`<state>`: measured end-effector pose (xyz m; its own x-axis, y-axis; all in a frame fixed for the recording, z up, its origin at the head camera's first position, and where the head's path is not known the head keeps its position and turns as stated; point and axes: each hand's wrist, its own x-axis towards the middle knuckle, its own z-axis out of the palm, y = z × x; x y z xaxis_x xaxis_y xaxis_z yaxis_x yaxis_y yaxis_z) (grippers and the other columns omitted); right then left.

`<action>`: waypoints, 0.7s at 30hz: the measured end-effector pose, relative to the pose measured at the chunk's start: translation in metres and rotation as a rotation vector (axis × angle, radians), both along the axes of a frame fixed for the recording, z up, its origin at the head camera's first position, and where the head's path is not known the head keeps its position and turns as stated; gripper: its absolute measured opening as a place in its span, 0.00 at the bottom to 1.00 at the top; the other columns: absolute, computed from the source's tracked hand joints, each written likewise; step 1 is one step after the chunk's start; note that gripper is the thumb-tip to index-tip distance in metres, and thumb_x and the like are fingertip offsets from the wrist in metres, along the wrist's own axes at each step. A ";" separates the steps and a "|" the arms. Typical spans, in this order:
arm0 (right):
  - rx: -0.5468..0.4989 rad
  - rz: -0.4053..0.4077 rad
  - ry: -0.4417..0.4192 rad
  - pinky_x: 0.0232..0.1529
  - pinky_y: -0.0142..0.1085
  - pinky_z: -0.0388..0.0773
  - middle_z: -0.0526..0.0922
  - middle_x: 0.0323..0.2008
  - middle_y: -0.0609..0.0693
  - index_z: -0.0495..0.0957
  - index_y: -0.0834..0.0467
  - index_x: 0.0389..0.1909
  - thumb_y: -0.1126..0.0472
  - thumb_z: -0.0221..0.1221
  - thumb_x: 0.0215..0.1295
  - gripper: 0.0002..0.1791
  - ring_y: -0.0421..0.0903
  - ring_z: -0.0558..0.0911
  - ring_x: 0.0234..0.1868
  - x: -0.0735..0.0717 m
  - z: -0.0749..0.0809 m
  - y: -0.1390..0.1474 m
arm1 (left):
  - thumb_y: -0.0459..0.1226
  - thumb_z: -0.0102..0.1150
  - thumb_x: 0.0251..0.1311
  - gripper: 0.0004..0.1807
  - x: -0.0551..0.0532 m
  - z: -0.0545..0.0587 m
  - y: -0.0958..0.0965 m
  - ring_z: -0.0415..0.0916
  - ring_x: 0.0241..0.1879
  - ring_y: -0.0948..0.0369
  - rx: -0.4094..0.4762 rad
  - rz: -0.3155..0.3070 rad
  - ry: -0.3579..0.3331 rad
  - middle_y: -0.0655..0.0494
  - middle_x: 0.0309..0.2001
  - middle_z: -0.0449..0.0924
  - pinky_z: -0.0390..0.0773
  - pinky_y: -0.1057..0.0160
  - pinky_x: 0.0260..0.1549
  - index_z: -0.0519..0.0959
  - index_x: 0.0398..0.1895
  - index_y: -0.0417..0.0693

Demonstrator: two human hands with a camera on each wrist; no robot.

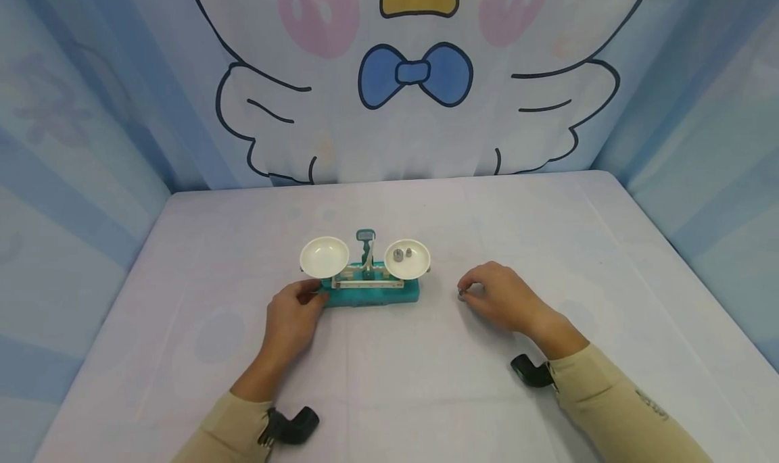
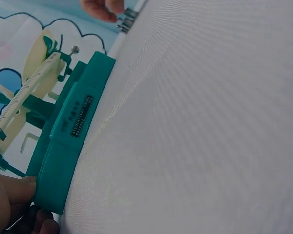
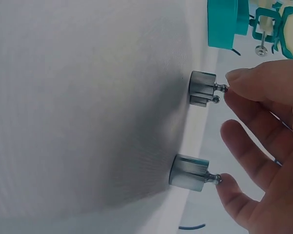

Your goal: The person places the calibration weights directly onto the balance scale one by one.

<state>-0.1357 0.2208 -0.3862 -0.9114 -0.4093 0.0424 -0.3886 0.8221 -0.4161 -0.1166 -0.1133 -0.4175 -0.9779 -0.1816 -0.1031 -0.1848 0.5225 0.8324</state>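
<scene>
A teal balance scale (image 1: 371,296) with two white pans stands on the table. Two metal weights (image 1: 398,255) sit in its right pan (image 1: 420,268); the left pan (image 1: 324,257) is to their left. My left hand (image 1: 292,320) grips the left end of the base, thumb on the front face. To the right of the scale, my right hand (image 1: 502,297) pinches the knob of a metal weight (image 3: 202,84) between thumb and forefinger. A smaller weight (image 3: 198,101) is right beside it. Another large weight (image 3: 189,172) stands near the little finger.
White cloth covers the table (image 1: 389,382). Printed curtains (image 1: 414,132) hang along its back and sides. A dark wrist camera (image 1: 295,427) juts from the left sleeve, and a second dark camera (image 1: 531,371) from the right one.
</scene>
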 end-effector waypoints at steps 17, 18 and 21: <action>0.070 0.030 -0.021 0.53 0.54 0.75 0.87 0.38 0.47 0.87 0.57 0.38 0.67 0.66 0.61 0.06 0.54 0.80 0.47 -0.008 -0.001 0.001 | 0.36 0.57 0.69 0.21 0.001 0.001 0.001 0.76 0.54 0.47 0.006 0.002 0.002 0.37 0.54 0.80 0.77 0.48 0.52 0.75 0.60 0.33; 0.071 0.028 -0.024 0.53 0.54 0.75 0.87 0.38 0.47 0.87 0.57 0.38 0.67 0.65 0.61 0.06 0.54 0.80 0.48 -0.008 -0.001 0.001 | 0.36 0.57 0.69 0.21 0.001 0.001 0.001 0.76 0.54 0.47 0.007 0.000 0.003 0.37 0.54 0.80 0.77 0.48 0.52 0.76 0.60 0.33; 0.070 0.024 -0.031 0.53 0.53 0.76 0.87 0.39 0.48 0.87 0.57 0.38 0.67 0.65 0.61 0.06 0.54 0.80 0.48 -0.008 -0.001 0.000 | 0.36 0.57 0.68 0.21 0.001 0.000 0.000 0.77 0.53 0.47 0.010 -0.002 0.009 0.38 0.53 0.80 0.78 0.49 0.51 0.76 0.60 0.33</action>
<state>-0.1434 0.2212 -0.3873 -0.9018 -0.4319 -0.0153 -0.3961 0.8402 -0.3703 -0.1155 -0.1133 -0.4172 -0.9792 -0.1785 -0.0965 -0.1764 0.5143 0.8392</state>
